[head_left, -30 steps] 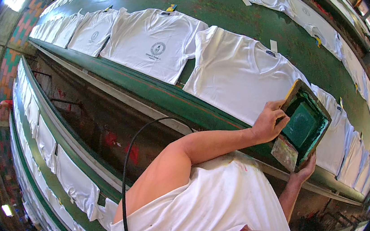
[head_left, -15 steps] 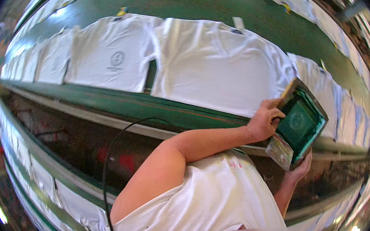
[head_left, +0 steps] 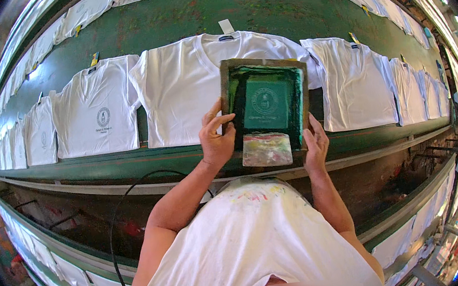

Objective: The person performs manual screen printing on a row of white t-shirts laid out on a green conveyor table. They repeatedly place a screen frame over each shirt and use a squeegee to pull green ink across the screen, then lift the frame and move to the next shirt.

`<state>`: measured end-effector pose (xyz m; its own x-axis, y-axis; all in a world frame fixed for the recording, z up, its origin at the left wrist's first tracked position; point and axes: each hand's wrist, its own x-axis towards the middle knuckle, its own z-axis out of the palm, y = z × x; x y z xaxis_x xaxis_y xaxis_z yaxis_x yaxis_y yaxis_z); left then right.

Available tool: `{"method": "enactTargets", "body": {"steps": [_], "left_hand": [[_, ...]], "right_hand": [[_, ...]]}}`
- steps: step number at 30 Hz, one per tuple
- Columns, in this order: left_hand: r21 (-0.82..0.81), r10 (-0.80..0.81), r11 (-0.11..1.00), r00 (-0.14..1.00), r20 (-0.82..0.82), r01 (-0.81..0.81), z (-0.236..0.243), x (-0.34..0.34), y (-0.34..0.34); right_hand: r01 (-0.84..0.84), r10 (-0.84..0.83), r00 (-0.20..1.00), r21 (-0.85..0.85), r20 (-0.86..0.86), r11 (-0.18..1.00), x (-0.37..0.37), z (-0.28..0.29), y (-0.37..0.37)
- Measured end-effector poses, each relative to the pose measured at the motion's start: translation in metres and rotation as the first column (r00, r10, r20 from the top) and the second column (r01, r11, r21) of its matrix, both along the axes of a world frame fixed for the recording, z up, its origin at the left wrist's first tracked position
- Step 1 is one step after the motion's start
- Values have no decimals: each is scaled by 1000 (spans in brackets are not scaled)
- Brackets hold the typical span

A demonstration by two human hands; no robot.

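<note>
My left hand (head_left: 217, 136) and my right hand (head_left: 315, 142) grip opposite sides of a screen-printing frame (head_left: 266, 102), which has dark green ink round a lighter square bearing a round emblem. A flat, paint-streaked pale board (head_left: 266, 150) sticks out at the frame's lower edge. Behind the frame, partly hidden by it, a white V-neck T-shirt (head_left: 179, 98) lies on the long green table (head_left: 144, 23), a white tag above its collar. The neighbouring white shirt (head_left: 101, 123) on the left carries a dark round print; the one on the right (head_left: 354, 85) shows none that I can see.
Rows of white shirts (head_left: 76, 14) line the table's far edge. Other shirt-laden tables (head_left: 66, 271) lie low behind me on both sides, over a dark gap (head_left: 391, 198) with metal bars. A black cable (head_left: 115, 227) runs beside my left arm. My paint-stained white top fills the bottom middle.
The view has turned rightward to face one shirt squarely. Both hands have carried the frame leftward in the picture and up, in front of that shirt, and it is now more upright.
</note>
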<state>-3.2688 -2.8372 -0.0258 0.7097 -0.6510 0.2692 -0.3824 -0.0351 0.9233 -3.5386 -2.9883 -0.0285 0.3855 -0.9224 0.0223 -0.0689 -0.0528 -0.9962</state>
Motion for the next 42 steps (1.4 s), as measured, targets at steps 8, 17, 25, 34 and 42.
{"method": "enactTargets", "body": {"steps": [8,17,25,34,42], "left_hand": [[12,65,998,998,-18,-65,-21,10,-7],[40,61,998,988,-139,-56,-25,15,-2],[88,61,995,986,-156,-47,-24,17,-2],[65,54,997,979,-196,-42,-30,17,-2],[49,72,997,978,-196,-64,-35,17,-3]], "right_hand": [[-64,60,996,-70,-66,996,25,-23,-16],[-119,94,971,-104,-222,987,21,-39,-20],[-105,104,980,6,-170,994,20,-36,-20],[-111,66,948,-131,-312,985,26,-20,-26],[-667,385,726,-447,-570,596,24,64,10]]}}
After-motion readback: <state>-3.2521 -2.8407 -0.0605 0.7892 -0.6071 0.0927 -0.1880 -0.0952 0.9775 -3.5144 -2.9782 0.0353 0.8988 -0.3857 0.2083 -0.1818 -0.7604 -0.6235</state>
